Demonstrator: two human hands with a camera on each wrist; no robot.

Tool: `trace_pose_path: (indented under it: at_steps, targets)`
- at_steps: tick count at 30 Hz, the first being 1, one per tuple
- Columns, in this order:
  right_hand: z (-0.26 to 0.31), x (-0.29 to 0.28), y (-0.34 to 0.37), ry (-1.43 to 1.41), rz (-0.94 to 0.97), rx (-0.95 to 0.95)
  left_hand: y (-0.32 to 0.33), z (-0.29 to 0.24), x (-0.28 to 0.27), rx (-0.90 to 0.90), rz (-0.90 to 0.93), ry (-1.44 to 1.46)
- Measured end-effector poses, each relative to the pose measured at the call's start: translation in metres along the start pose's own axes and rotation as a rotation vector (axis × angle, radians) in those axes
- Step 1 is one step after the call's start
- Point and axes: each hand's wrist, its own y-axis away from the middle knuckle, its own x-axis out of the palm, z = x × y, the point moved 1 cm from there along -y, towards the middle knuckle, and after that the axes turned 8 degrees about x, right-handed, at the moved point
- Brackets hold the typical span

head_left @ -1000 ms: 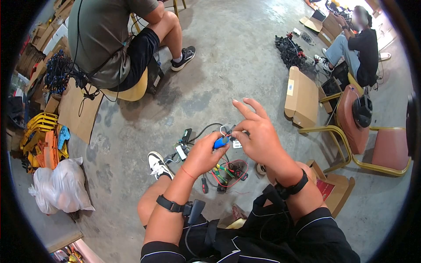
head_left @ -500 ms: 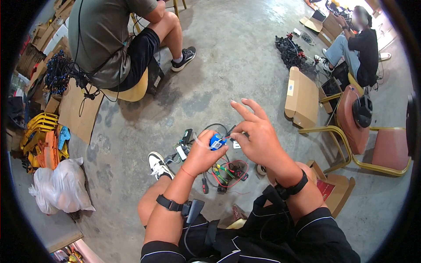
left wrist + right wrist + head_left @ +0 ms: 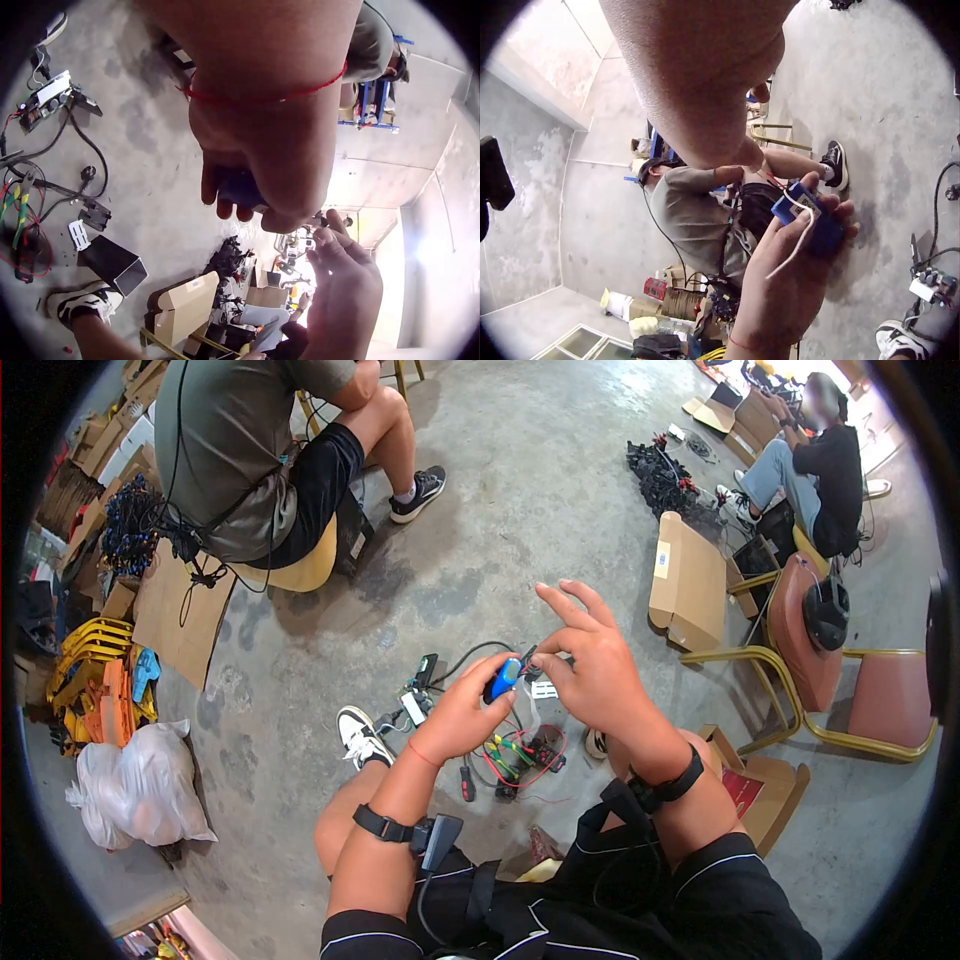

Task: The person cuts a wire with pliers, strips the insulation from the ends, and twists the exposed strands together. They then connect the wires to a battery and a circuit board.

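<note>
In the head view my left hand (image 3: 460, 705) grips a blue battery pack (image 3: 505, 678), its fingers wrapped along one side and the thumb on the other. The right wrist view shows a white label on the pack, thin red wires (image 3: 775, 181) leaving one end, and a loose white strip (image 3: 804, 238) curving across it. My right hand (image 3: 600, 675) is just to the right, thumb and index finger pinching the wires near the pack's end while other fingers extend upward. The right fingertips are largely hidden in the right wrist view.
Below my hands lie green-and-yellow-handled pliers (image 3: 22, 204), a screwdriver (image 3: 467, 782), cables and a small circuit board (image 3: 54, 94). A black rectangular tube (image 3: 112, 264) stands near my shoe. An open cardboard box (image 3: 690, 585) and chair (image 3: 805, 650) are right; a seated person (image 3: 260, 460) is upper left.
The left hand has turned the battery pack, first showing its label side, then an end. The white strip swung from the pack's left to below its right. The right hand keeps its pinch, shifting slightly.
</note>
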Motion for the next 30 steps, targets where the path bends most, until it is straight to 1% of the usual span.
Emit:
trace_pose_path:
  at_steps: [1, 2, 4, 5, 7, 8, 10, 11, 14, 17, 19, 20, 22, 23, 25, 26, 28, 30]
  targets:
    - [0.000, 0.000, 0.000, 0.004, -0.004, -0.003, 0.000, -0.001, -0.001, 0.047, 0.007, -0.053]
    - [0.000, 0.000, 0.000, 0.005, -0.004, -0.004, 0.000, -0.002, -0.002, 0.047, 0.007, -0.053]
    - [-0.001, 0.001, 0.001, -0.004, 0.012, -0.003, 0.000, -0.010, -0.004, 0.049, -0.025, -0.178]
    - [0.000, 0.001, 0.002, -0.005, 0.012, -0.003, -0.001, -0.011, -0.004, 0.048, -0.025, -0.179]
    - [0.002, 0.002, 0.002, -0.002, 0.032, -0.011, -0.001, -0.013, -0.005, 0.090, -0.060, -0.272]
    - [0.002, 0.002, 0.003, -0.002, 0.032, -0.011, -0.001, -0.012, -0.005, 0.090, -0.060, -0.272]
    - [0.003, 0.003, 0.003, -0.013, 0.053, -0.027, 0.000, -0.011, -0.006, 0.205, -0.094, -0.467]
    - [0.003, 0.004, 0.003, -0.013, 0.053, -0.027, 0.000, -0.010, -0.005, 0.205, -0.093, -0.467]
    - [0.004, 0.003, 0.002, -0.009, 0.060, -0.020, 0.001, -0.007, -0.002, 0.181, -0.123, -0.456]
    - [0.006, 0.003, 0.002, -0.011, 0.055, -0.036, 0.001, -0.004, 0.003, 0.140, -0.172, -0.372]
    - [0.006, 0.003, 0.002, -0.018, 0.047, -0.033, 0.000, -0.008, 0.003, -0.001, -0.131, -0.260]
    - [0.005, 0.004, 0.002, -0.018, 0.047, -0.032, -0.001, -0.012, 0.003, -0.001, -0.130, -0.259]
    - [0.004, 0.005, 0.002, -0.026, 0.049, -0.030, -0.002, -0.017, 0.003, -0.188, -0.031, -0.222]
    - [0.004, 0.005, 0.001, -0.025, 0.046, -0.033, -0.002, -0.017, 0.004, -0.185, -0.032, -0.224]
    - [0.004, 0.003, 0.001, -0.012, 0.029, -0.011, -0.001, -0.013, 0.008, -0.054, -0.076, -0.170]
    - [0.003, 0.003, 0.001, -0.012, 0.028, -0.010, 0.001, -0.006, 0.010, -0.054, -0.076, -0.170]
    - [0.001, 0.003, -0.001, -0.014, 0.005, 0.006, 0.002, 0.002, 0.013, 0.184, -0.194, -0.217]
    - [0.001, 0.003, -0.001, -0.009, -0.001, 0.007, 0.003, 0.006, 0.012, 0.195, -0.181, -0.244]
